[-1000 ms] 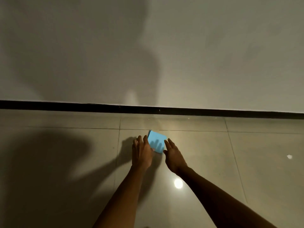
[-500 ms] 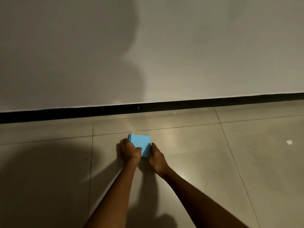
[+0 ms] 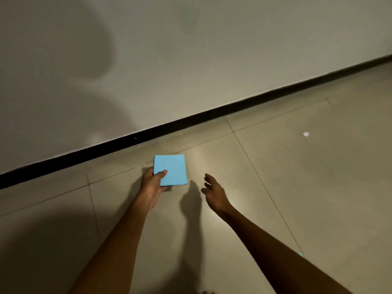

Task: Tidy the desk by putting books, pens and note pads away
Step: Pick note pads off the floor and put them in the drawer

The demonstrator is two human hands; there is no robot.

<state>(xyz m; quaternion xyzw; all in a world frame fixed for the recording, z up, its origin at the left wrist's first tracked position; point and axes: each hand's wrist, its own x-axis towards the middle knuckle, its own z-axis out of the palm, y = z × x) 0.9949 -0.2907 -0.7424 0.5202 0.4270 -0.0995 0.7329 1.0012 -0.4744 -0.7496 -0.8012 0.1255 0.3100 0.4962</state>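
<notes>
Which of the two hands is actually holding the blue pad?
The left hand: its thumb lies on the blue pad. The right hand hangs apart, holding nothing.

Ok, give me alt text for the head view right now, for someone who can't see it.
The left hand holds a blue note pad above a tiled floor, thumb on top. The right hand hangs open beside it, apart. A small white scrap lies near the wall.
</notes>
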